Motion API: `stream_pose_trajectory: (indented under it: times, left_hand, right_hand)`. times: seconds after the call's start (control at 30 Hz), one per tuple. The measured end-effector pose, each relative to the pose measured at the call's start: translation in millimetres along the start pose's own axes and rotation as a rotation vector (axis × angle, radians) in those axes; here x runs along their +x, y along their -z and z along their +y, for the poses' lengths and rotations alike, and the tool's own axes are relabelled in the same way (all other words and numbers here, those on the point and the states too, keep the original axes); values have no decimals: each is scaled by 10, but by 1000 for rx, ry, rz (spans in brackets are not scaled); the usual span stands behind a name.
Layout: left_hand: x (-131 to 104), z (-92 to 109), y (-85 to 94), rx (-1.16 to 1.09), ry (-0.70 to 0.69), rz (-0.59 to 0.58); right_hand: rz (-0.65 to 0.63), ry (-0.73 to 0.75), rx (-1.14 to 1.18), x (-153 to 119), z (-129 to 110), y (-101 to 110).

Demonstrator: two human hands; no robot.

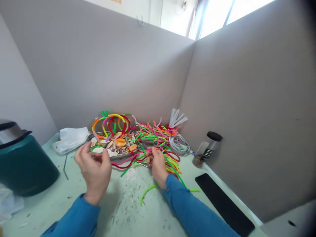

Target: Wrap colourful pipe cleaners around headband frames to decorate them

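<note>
My right hand [159, 166] pinches a pink pipe cleaner [125, 160] between thumb and fingertips, above the front of a colourful pile. The pink strand runs left toward my left hand [95, 172], with a dark red pipe cleaner [120, 167] just below it. My left hand is raised over the table, its thumb and fingers curved and apart, with nothing visible between them; the strands' left ends pass out of sight behind it. Under and beyond my right hand lie many loose pipe cleaners [158, 133]. A bright green one [147, 191] lies near my right wrist.
Behind my left hand, a metal tray [123, 154] holds shells [120, 142], with wrapped hoops [116, 123] on top. A teal jug [27, 161] stands left, near a tissue packet [74, 138]. Coiled wire [179, 145], a clear jar [207, 149] and a black strip [223, 204] are right.
</note>
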State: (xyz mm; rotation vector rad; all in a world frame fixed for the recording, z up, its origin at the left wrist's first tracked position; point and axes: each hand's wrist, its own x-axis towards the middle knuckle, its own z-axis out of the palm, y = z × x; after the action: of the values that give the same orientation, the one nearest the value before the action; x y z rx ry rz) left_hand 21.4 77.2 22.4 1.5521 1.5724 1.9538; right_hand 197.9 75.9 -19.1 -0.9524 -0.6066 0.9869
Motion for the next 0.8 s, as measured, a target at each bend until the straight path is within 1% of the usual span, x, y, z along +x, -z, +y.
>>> stream_pose_trajectory:
  times: [0.03, 0.07, 0.1, 0.13, 0.17, 0.2, 0.23, 0.3, 0.33, 0.43, 0.5, 0.57, 0.6, 0.7, 0.73, 0.77, 0.8]
  left_hand:
    - [-39, 108, 10, 0, -70, -39]
    - [-113, 214, 1, -29, -100, -162]
    - [-216, 313, -24, -60, -75, -373]
    - [-341, 402, -61, -88, -12, -594]
    - [-478, 478, -103, -98, 42, -750]
    - [-615, 540, -145, -84, 70, -843]
    - [-740, 588, -180, -48, 61, -882]
    - [-924, 647, -216, 70, 24, -840]
    - [-977, 659, -215, 113, 19, -830]
    - [-1009, 648, -154, 155, -37, -867]
    - [-985, 615, -79, 142, -132, -863]
    - [-974, 575, 14, 140, -296, -821]
    - [-980, 555, 66, 145, -423, -807]
    - [-1032, 504, 249, 162, -905, -768]
    - [-1054, 492, 319, 162, -1005, -770]
    - [-1075, 485, 393, 159, -1053, -774]
    - [-1096, 483, 469, 138, -1055, -769]
  right_hand:
    - [6, 1, 4, 24, -8, -42]
    - [10, 6, 4, 48, -12, -89]
    - [13, 10, 4, 73, -15, -138]
    - [14, 16, 2, 98, -14, -188]
    - [14, 22, -3, 123, -11, -235]
    - [16, 30, -9, 147, -4, -277]
    - [21, 39, -15, 169, 7, -312]
    - [39, 60, -30, 200, 46, -360]
    - [53, 69, -35, 205, 75, -375]
    - [85, 70, -44, 166, 197, -415]
    - [88, 52, -43, 97, 287, -471]
    - [80, 35, -33, 11, 361, -563]
    - [75, 30, -25, -33, 386, -618]
    - [61, 25, 12, -151, 405, -792]
    - [60, 24, 27, -182, 394, -844]
    - [61, 23, 42, -208, 376, -892]
    - [63, 21, 59, -229, 351, -934]
